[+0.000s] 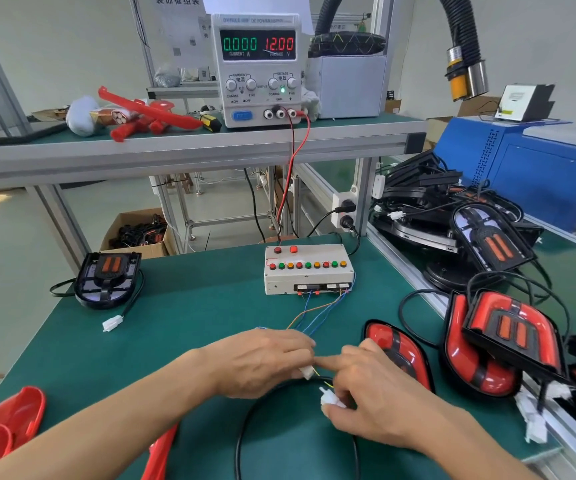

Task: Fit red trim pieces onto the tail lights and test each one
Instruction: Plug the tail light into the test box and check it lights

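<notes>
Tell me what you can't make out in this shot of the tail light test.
Head view only:
- Whether the two white connectors are mated: left hand and right hand cover them.
- Tail light: partly behind the right hand.
- Red trim piece: cut by the frame edge.
- Tester box labels: too small.

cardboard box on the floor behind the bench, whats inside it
The cardboard box stands open, and a tangle of black wiring harnesses with a few red-orange bits shows inside. Its lower part is hidden behind the green bench, so how deep the pile goes cannot be seen.
</notes>
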A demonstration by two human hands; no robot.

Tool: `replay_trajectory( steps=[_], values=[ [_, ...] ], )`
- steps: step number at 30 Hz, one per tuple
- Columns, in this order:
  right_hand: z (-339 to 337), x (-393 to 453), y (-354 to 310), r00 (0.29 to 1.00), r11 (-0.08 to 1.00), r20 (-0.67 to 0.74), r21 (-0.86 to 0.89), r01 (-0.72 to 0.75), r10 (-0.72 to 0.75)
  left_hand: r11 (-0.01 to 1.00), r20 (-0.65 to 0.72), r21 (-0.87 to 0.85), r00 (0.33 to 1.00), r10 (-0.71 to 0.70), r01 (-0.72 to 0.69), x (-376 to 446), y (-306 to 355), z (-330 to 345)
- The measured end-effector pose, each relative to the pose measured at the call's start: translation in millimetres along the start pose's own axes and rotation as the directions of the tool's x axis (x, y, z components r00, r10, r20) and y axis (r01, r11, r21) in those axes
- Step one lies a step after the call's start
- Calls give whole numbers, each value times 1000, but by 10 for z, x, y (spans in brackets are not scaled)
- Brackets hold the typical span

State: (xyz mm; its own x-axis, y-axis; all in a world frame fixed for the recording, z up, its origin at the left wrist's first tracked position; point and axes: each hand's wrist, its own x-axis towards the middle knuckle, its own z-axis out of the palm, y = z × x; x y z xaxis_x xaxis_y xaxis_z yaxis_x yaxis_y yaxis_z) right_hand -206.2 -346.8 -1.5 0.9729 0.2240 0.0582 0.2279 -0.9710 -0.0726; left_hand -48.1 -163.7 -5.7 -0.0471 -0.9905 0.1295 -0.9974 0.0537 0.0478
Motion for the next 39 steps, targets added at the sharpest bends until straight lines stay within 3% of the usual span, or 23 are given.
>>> replay_trajectory(
  steps=[4,8,10,12,14,16,18,20,22,23,25,28,32,35,39],
  values=[
    [75,-27,-90,997,998,-52,27,-62,63,994,7,102,1000,27,-28,92,40,16],
    [135,-290,-139,944,993,-309,44,-109,117,968,45,244,997,-67,54,-41,-22,47],
    [212,-476,-125,821,971,-523,180,-159,231,969,46,225,993,-112,99,-88,2,71],
    [245,-684,-111,607,849,-595,404,-341,527,974,-16,194,993,-115,116,-101,62,80],
    [234,-914,-89,378,550,-400,620,-559,835,979,-112,154,986,-120,137,-103,164,51],
    [188,-1064,-47,272,229,-52,700,-676,961,976,-229,155,967,-114,152,-110,289,49],
    [155,-1091,12,273,9,224,758,-652,935,961,-295,147,938,-184,235,-108,411,78],
    [167,-1034,90,304,-193,379,845,-499,874,875,-177,179,890,-421,450,-100,532,103],
    [152,-972,127,356,-332,483,851,-407,800,708,18,243,727,-687,663,-140,632,136],
    [148,-942,137,377,-371,511,845,-386,773,645,82,274,651,-754,713,-181,657,172],
    [155,-893,139,408,-399,531,840,-366,743,581,171,300,557,-813,756,-236,703,175],
    [127,-817,112,456,-393,527,846,-360,717,578,253,228,526,-812,783,-244,771,162],
    [13,-797,25,584,-381,511,860,-340,631,494,321,13,464,-826,870,-196,870,164],
    [-9,-908,-43,642,-343,446,894,-288,624,278,416,-318,397,-818,906,-208,956,124],
    [4,-1155,-130,683,-374,359,918,-135,636,-38,586,-599,405,-702,800,-136,1171,131]
  ],
)
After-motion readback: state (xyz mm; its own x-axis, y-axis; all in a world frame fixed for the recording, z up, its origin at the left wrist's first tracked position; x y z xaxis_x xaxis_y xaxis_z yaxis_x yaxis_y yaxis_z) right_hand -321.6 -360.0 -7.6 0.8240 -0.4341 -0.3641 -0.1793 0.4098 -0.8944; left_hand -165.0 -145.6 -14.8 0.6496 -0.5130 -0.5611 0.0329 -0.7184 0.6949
